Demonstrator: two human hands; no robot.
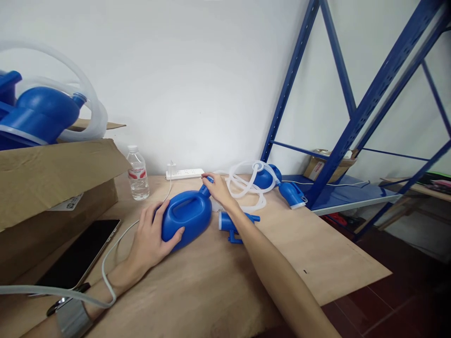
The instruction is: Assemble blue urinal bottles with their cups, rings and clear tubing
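Head view: a blue plastic jug [195, 224] lies on its side on the brown tabletop [324, 253], near the middle, neck [204, 190] pointing far and right. The left hand [151, 237] clasps its near-left end, thumb on the near side, fingers over the far side. The right hand [215, 188] has its fingers closed around the neck. Just right, partly behind the right forearm, sits a blue spouted fitting [226, 221]; coiled translucent tubing [234, 180] lies farther off. The jug looks hollow and probably light, fairly stiff but able to give under a squeeze, unlikely to break. Its smooth wall could slip, so the moulded handle [192, 195] or narrow neck should offer the surest hold.
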